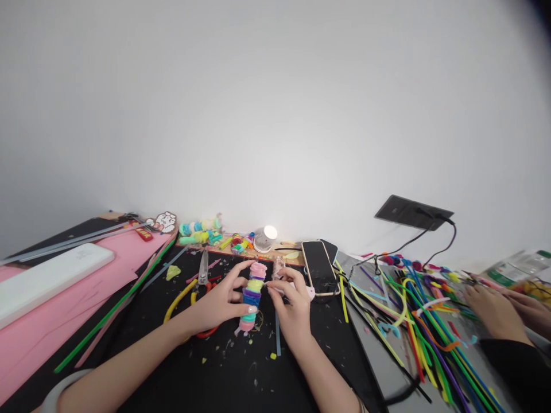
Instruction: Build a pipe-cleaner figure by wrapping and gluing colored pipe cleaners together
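Note:
My left hand [218, 303] is wrapped around a soft-looking cylinder with coloured bands [252, 296] of pink, yellow, purple, blue and teal. It stands roughly upright over the black mat [215, 378]. At its right side, by the yellow band, the thumb and forefinger of my right hand [295, 304] are pinched together. Whatever lies between those fingertips is too small to make out. Partly behind my left forearm are scissors [204, 268] with yellow and red handles. A mottled pinkish object [279, 265], partly hidden, lies beyond my right fingers.
A phone [321, 269] lies right of my hands. A lit round lamp [266, 238] stands by the wall. Pink sheets [81, 298] and a long white case [55, 278] are at left. Many pipe cleaners [439, 344] spread rightward, near another person's hands [495, 310].

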A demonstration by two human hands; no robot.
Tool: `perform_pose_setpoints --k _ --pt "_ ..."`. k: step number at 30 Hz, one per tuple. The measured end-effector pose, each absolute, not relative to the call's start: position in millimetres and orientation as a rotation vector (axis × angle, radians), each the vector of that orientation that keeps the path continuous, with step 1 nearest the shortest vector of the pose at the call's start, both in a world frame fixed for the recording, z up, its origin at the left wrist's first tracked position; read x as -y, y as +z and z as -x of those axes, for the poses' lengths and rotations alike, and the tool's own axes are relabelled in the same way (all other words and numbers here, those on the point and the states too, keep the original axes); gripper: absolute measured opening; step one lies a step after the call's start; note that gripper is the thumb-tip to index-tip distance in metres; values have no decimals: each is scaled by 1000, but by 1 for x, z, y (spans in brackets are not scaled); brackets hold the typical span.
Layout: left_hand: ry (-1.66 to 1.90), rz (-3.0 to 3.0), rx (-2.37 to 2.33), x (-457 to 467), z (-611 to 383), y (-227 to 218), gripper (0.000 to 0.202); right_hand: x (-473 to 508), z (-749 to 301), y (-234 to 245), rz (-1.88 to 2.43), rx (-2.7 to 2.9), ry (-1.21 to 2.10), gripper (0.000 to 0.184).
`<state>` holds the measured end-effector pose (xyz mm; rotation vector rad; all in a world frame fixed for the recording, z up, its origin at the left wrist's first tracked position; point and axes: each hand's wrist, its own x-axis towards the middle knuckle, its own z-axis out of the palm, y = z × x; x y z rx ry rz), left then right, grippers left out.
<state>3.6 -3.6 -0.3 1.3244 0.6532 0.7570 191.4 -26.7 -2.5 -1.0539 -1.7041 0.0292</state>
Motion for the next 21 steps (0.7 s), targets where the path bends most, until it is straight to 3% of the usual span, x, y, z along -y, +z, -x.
perform_pose_setpoints --k 21 --pt "741 -1348 -638 2 -4 -3 81 24 -191 -5 1044 1723 56 15"
